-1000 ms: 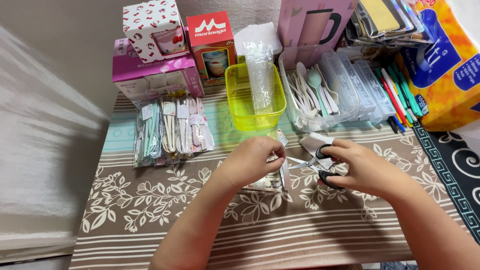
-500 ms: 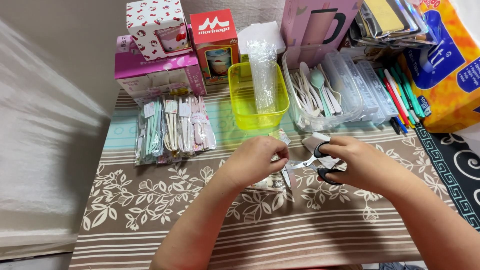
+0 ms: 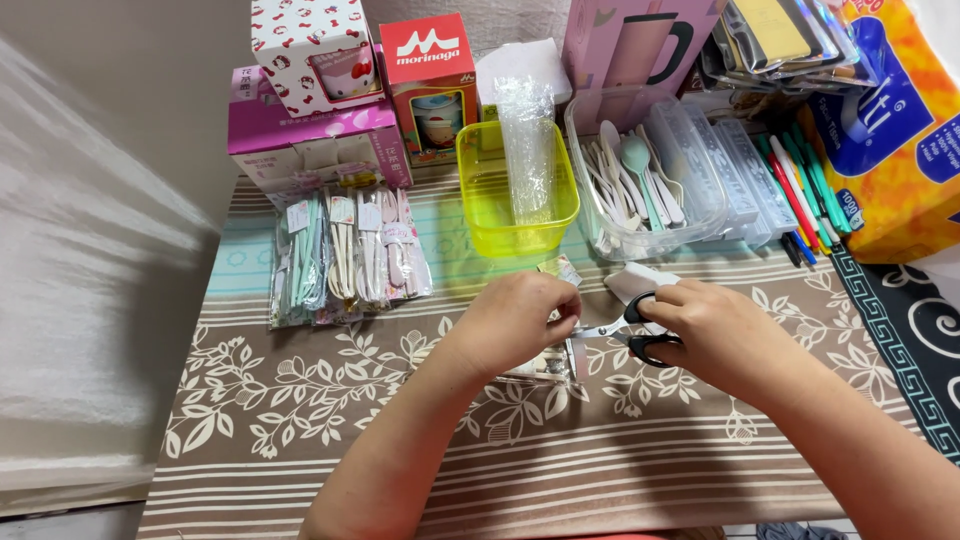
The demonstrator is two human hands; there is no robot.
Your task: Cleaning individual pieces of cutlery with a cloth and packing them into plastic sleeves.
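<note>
1. Now, at frame centre: left hand (image 3: 520, 325) pinching a small clear packet (image 3: 545, 368) against the patterned cloth (image 3: 300, 400).
2. Right hand (image 3: 715, 335) closed on black-handled scissors (image 3: 625, 328), blades pointing left toward the packet, touching or nearly so.
3. Just above: yellow tub (image 3: 490, 205); left of it, wrapped spoons (image 3: 345, 255).

Black-handled scissors (image 3: 640, 330), translucent yellow-green tub (image 3: 515, 195), brown leaf-patterned striped tablecloth (image 3: 330, 400), pink box (image 3: 310, 140)

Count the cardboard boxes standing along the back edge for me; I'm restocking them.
4: a white patterned box atop a pink box, a red box, and a tall pink box. Others may be hidden.
</note>
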